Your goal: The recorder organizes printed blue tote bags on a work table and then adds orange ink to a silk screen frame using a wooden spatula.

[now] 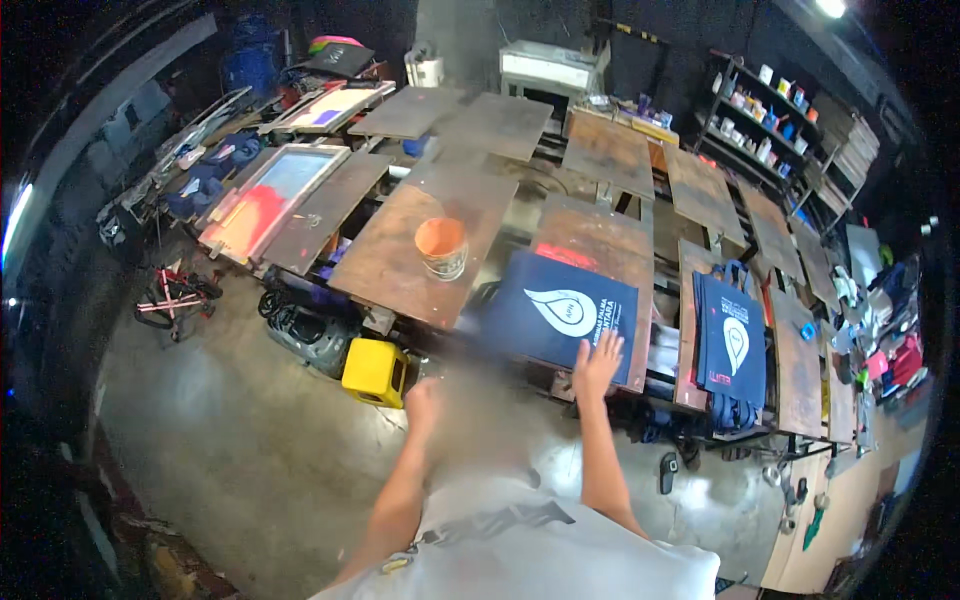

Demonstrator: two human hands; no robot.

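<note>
A dark blue fabric bag (pixel 525 335) with a white drop-shaped print lies flat on a wooden board ahead of me. My right hand (pixel 598 366) rests at its near edge, fingers spread, nothing gripped. My left hand (pixel 422 402) hangs lower, apart from the bag and beside a yellow plastic box (pixel 374 372). A blurred patch covers part of that hand, so its fingers cannot be read. To the right, a stack of dark blue bags (pixel 712 345) with a similar print and handles lies on another board.
An orange-and-white bucket (pixel 442 250) stands on the board (pixel 385 265) at left. Farther left lies a paint-stained screen frame (pixel 325 160). Rows of boards reach back toward a shelf of bottles (pixel 765 115). A red metal stand (pixel 172 300) and a black sandal (pixel 668 472) are on the floor.
</note>
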